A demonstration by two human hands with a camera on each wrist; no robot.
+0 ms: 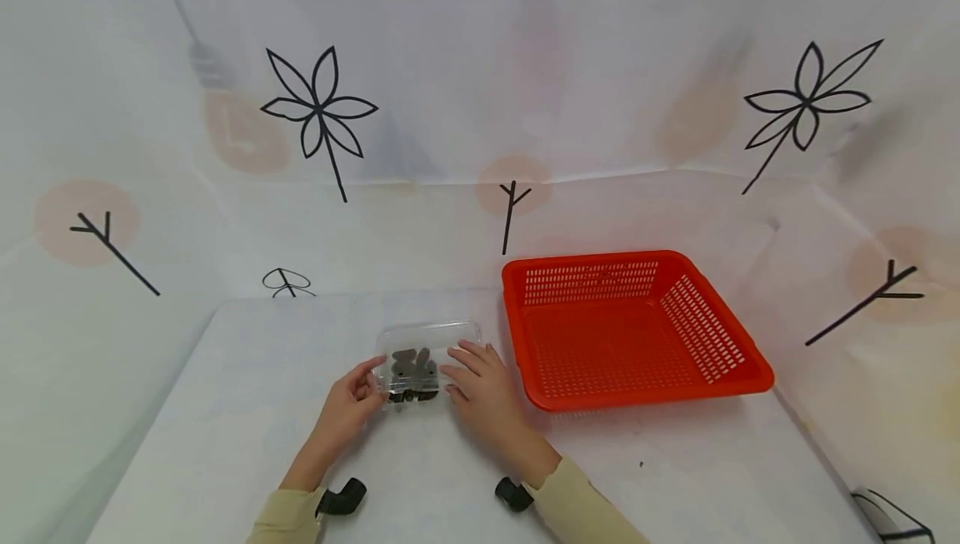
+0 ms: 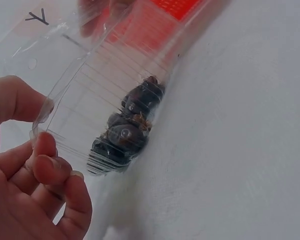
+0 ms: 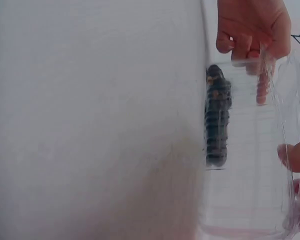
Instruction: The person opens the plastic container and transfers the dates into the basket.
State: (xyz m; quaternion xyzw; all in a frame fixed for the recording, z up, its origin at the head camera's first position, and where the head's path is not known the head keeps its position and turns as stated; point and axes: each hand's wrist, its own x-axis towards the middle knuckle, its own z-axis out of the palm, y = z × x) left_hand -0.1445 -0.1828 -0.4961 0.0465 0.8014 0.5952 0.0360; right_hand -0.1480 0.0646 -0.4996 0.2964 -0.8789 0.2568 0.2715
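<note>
Container (image 1: 429, 336) of clear ridged plastic sat at lower centre of the head view, over the white tabletop (image 1: 240, 419), with one hand at each end. Dark pieces (image 1: 412, 371), glossy and rounded with some brown parts, lay inside it along the bottom; in the left wrist view they stood near the middle of the frame. I could not tell whether the lid was fastened.

Left hand (image 1: 348, 401): positioned at the container's left end. Thumb and index finger were set close together, pinching the rim; the remaining fingers were curled beneath.

Right hand (image 1: 486, 387): positioned at the container's right end. Fingers were spread apart, with the thumb on one side of the rim and fingertips on the other, holding the plastic edge at the right of the right wrist view.

Red basket (image 1: 607, 340), perforated and rectangular, stood right of centre, just beside the right hand and apart from the container. Black fittings (image 1: 342, 497) were worn at both wrists, by the pale yellow sleeves (image 1: 588, 502). White cloth (image 1: 442, 102) with black leaf and twig drawings covered the upper frame.
</note>
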